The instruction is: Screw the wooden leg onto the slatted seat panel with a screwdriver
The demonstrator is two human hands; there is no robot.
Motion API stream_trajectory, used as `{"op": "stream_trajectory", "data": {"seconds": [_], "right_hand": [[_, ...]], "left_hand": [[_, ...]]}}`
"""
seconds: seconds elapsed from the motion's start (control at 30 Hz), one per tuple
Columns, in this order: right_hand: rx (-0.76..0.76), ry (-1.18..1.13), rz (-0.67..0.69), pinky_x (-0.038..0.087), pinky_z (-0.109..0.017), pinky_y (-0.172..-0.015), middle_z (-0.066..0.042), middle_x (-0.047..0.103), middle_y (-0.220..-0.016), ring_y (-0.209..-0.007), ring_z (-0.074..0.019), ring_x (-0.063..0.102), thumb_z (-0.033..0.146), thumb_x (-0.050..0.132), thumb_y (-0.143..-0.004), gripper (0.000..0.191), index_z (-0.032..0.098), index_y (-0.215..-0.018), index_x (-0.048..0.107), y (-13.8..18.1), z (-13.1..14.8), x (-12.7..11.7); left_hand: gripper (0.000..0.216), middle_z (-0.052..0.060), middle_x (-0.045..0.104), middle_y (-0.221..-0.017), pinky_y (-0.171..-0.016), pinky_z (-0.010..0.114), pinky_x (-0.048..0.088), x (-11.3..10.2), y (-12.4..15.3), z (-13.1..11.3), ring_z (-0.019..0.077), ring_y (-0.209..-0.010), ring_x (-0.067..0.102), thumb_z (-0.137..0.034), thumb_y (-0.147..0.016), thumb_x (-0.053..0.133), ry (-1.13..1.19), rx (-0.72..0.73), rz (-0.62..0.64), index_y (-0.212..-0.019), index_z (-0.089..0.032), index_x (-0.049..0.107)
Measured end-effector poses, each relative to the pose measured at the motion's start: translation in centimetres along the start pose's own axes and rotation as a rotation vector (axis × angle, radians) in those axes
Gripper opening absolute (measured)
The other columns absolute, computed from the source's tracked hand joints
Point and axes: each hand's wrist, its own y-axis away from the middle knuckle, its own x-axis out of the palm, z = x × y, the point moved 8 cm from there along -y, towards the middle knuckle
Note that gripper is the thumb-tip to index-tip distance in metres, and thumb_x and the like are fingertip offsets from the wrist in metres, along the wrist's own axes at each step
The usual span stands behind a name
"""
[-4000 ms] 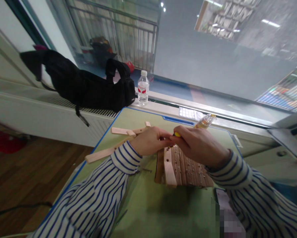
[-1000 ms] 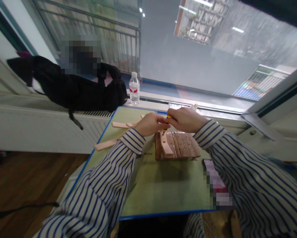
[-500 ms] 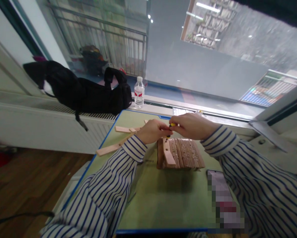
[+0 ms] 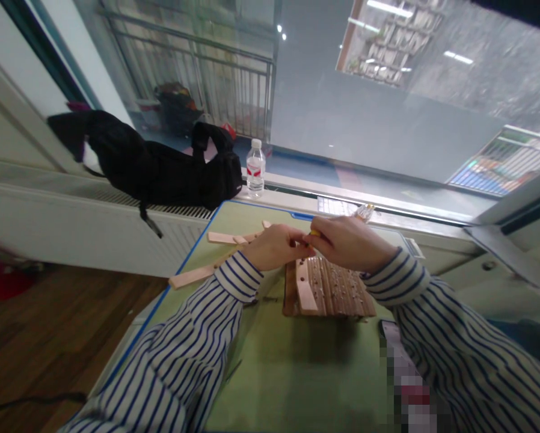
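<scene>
A slatted wooden panel (image 4: 337, 294) lies on the green table (image 4: 292, 367), with a pale wooden strip (image 4: 304, 287) laid across its left side. Both hands meet just above the strip's far end. My right hand (image 4: 349, 243) is closed around a tool with a yellow handle (image 4: 316, 233), only its tip showing. My left hand (image 4: 276, 245) is closed in a pinch right against the tool's end; what it pinches is too small to see. Both arms wear blue-striped sleeves.
Loose pale wooden strips (image 4: 216, 258) lie at the table's far left. A black bag (image 4: 157, 165) and a water bottle (image 4: 255, 168) sit on the window ledge behind. A plastic packet (image 4: 364, 211) lies at the far edge, and a phone (image 4: 403, 373) lies near my right forearm.
The hands stay together over the strip's far end, shifting only slightly. The head camera has swung about, so the whole scene moves in the picture.
</scene>
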Motion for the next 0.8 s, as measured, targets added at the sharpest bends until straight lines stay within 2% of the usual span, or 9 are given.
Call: {"op": "stream_trajectory", "data": {"seconds": [0.13,0.37,0.53,0.8], "right_hand": [[0.019,-0.01,0.007,0.025,-0.029,-0.059,-0.009,0.064,-0.078,-0.067,-0.0145,0.05,0.047,0.028,-0.093,0.042,0.017,-0.09,0.057,0.04,-0.14,-0.09],[-0.043,-0.077,0.052,0.029,-0.028,-0.06,-0.007,0.067,-0.087,-0.071,-0.0149,0.055,0.046,0.035,-0.092,0.038,0.019,-0.11,0.055,0.13,-0.22,-0.54],[-0.137,-0.092,0.061,0.03,-0.027,-0.063,-0.004,0.063,-0.083,-0.073,-0.0124,0.053,0.038,0.032,-0.094,0.034,0.018,-0.089,0.059,0.04,0.32,-0.42],[-0.119,-0.085,-0.009,0.027,-0.028,-0.06,-0.003,0.059,-0.075,-0.066,-0.0118,0.046,0.042,0.029,-0.095,0.038,0.017,-0.082,0.055,-0.37,0.27,0.19]], "left_hand": [[0.027,-0.002,0.06,-0.059,-0.053,0.021,0.031,-0.57,-0.05,-0.24,0.0101,-0.057,0.05,-0.042,-0.074,0.065,-0.032,-0.037,-0.096,-0.079,-0.017,0.073],[0.026,0.0,0.062,-0.058,-0.053,0.021,0.031,-0.44,0.01,-0.47,0.0105,-0.056,0.05,-0.042,-0.075,0.065,-0.05,-0.063,-0.076,-0.082,-0.019,0.075],[0.025,-0.003,0.056,-0.054,-0.051,0.02,0.028,-0.27,-0.02,-0.49,0.0091,-0.054,0.045,-0.041,-0.076,0.065,-0.038,-0.048,-0.051,-0.084,-0.019,0.075],[0.023,-0.004,0.054,-0.056,-0.052,0.02,0.029,0.07,-0.03,-0.41,0.0084,-0.055,0.043,-0.037,-0.081,0.06,0.023,-0.016,0.021,-0.092,-0.023,0.074]]}}
